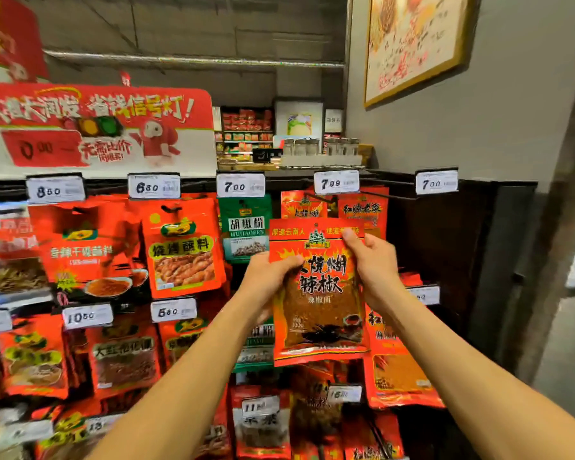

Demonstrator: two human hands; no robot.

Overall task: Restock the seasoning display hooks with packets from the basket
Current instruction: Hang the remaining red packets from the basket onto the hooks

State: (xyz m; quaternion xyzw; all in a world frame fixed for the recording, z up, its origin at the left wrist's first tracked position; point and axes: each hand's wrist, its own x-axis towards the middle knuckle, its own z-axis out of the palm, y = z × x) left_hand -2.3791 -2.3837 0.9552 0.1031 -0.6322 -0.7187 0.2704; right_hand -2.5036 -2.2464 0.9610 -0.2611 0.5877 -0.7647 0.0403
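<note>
Rows of hanging seasoning packets fill the lower left and middle of the frame, each hook fronted by a white price tag, with a grey wall and a framed picture in the upper right. Centre right, both hands hold up 1 red chilli packet (317, 290), upright, its long axis running top to bottom. The left hand (266, 280) pinches its left edge at about mid-height; the right hand (372, 270) pinches its upper right edge, thumb on the front face. Both grips are pressed onto the packet.

The relation that matters: the hook under the 7.99 tag (336, 181) lies just above and slightly right of the packet's top edge, with matching red packets (301, 204) already hanging there. I judge the packet must rise and move toward the display so its hang hole meets the hook's tip. The right hand is nearer the top edge and so nearer the hook.

Hidden: the hang hole is hard to make out, the hook's tip is partly masked by the tag, and the basket is out of the frame. Packets at the far left are blurred.
</note>
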